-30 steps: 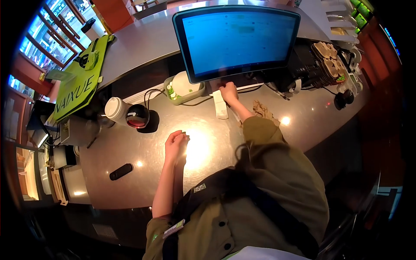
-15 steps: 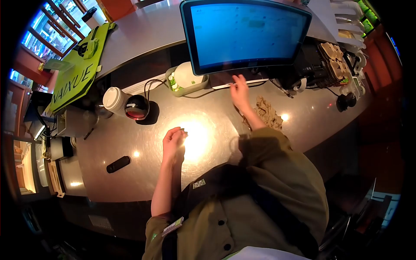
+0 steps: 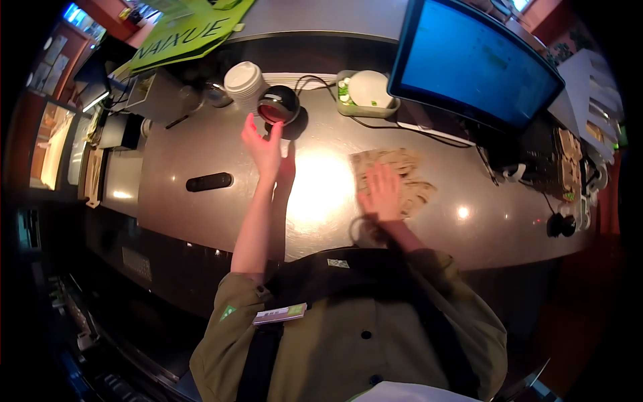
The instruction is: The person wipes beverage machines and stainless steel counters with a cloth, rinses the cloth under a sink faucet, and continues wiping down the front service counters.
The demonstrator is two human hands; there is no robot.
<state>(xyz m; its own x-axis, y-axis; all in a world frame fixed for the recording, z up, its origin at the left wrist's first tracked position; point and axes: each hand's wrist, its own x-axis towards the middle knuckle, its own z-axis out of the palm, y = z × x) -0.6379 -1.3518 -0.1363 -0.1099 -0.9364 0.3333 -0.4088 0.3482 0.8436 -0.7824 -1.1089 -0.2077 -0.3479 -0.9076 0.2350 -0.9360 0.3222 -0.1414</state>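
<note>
My left hand (image 3: 262, 146) is raised just in front of a round black scanner (image 3: 278, 105), thumb and fingers apart, red light on the fingertips. Whether it touches the scanner I cannot tell. Fingers spread, my right hand (image 3: 382, 193) lies over a crumpled brown cloth or paper (image 3: 416, 191) on the steel counter (image 3: 321, 231). A stack of white cup lids (image 3: 244, 83) stands behind the scanner. Left of my left forearm lies a dark oblong device (image 3: 209, 181).
A tilted monitor (image 3: 475, 63) stands at the back right, beside a green tray (image 3: 367, 112) with a white round item. Cables run below it. Cardboard cup carriers (image 3: 567, 161) are at the far right, a green NAIXUE bag (image 3: 187, 37) at the back left.
The view has turned left. My left hand has moved up to the scanner and opened. My right hand has come down from below the monitor onto the brown cloth or paper. The white slip is gone from view.
</note>
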